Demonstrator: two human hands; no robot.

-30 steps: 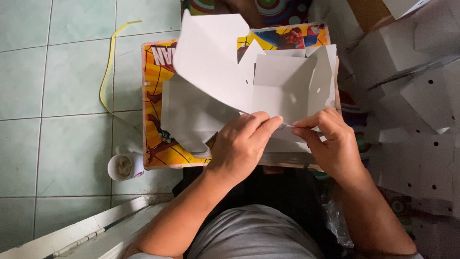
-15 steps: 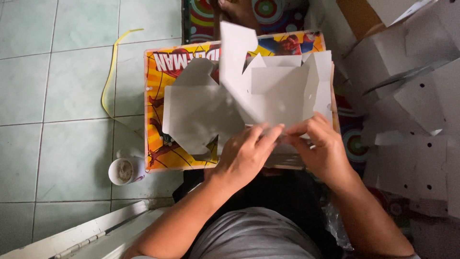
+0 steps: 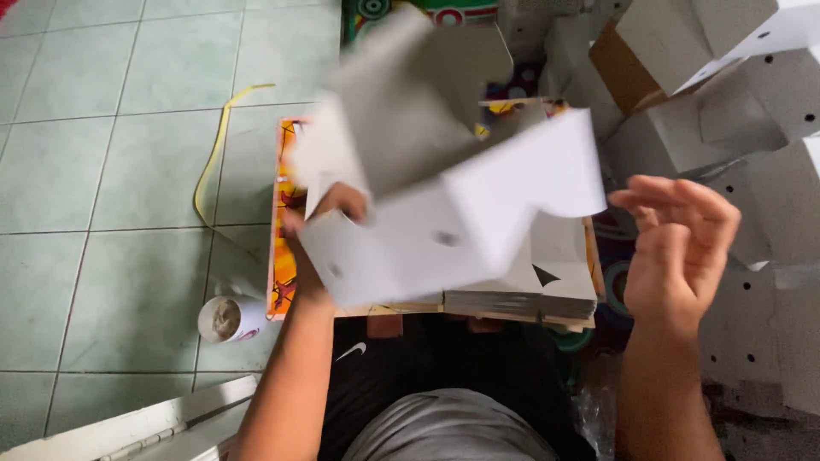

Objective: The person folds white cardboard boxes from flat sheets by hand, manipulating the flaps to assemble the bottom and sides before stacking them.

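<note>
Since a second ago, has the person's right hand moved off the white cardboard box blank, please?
Yes: the right hand has moved right, off the blank, away from the flat stack.

Soft even daylight; the white cardboard box [image 3: 444, 213] is motion-blurred.

A half-folded white cardboard box [image 3: 444, 205] with small round holes is hanging tilted and motion-blurred above the stack of flat blanks [image 3: 521, 294].

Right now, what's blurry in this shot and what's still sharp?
Head view: the white cardboard box blank in the left hand is smeared by motion blur; the open right hand is slightly soft; the green floor tiles and paper cup look sharp under even, soft light.
</note>
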